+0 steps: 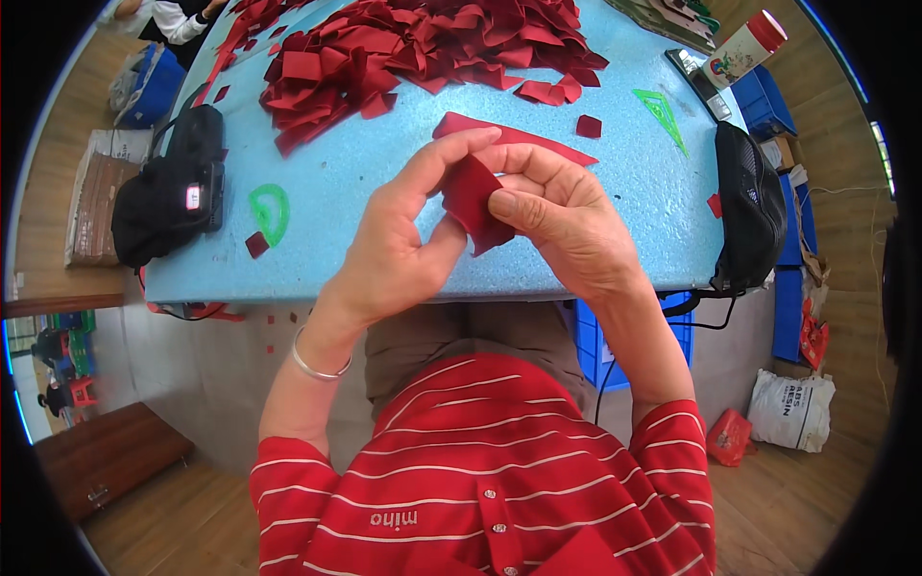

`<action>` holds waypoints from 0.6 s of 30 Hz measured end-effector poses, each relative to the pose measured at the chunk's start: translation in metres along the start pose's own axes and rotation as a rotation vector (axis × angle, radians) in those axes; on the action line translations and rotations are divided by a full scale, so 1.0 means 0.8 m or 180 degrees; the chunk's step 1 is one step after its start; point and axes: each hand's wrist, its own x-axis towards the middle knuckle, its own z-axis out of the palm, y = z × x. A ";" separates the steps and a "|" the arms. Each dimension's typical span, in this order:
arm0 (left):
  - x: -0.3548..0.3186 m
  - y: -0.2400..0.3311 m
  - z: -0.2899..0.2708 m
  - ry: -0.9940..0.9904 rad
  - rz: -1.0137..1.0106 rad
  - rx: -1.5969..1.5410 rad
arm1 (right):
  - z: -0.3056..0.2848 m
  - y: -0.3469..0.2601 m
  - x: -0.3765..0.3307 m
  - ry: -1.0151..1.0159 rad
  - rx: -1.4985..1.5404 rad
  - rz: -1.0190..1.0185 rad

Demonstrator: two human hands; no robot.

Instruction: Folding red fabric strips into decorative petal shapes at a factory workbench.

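Note:
Both my hands are raised over the near edge of the blue table [327,240], closed on one small dark red fabric piece [471,197]. The piece is bent between my fingers. My left hand [408,221] grips its left side, with the index finger arched over the top and the thumb below. My right hand [567,216] pinches its right edge, the thumb lying on the front face. Just beyond my fingertips lies a longer red fabric strip [547,146], partly hidden by my hands. A small dark red square [589,126] rests to the right of the strip.
A large heap of red fabric pieces [423,48] covers the far middle. Left are a green protractor [270,216] and a black bag [173,192]; right, a green set square [663,119], a black mesh pouch [747,211] and a white bottle with red cap [746,48]. A person's sleeve [178,21] shows far left.

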 end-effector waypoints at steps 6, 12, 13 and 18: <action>-0.008 -0.006 0.005 0.0380 0.0209 0.0415 | 0.004 -0.014 -0.009 0.0016 -0.0193 -0.0002; -0.019 -0.016 -0.005 0.0763 -0.0626 -0.0224 | 0.007 0.003 -0.007 0.0207 -0.0539 -0.0141; -0.018 -0.017 -0.007 0.0731 -0.0646 -0.0410 | 0.009 0.004 -0.007 0.0246 -0.0643 -0.0045; -0.009 -0.007 -0.010 0.0517 -0.1188 -0.1795 | 0.003 0.030 0.010 0.0308 -0.1343 -0.0674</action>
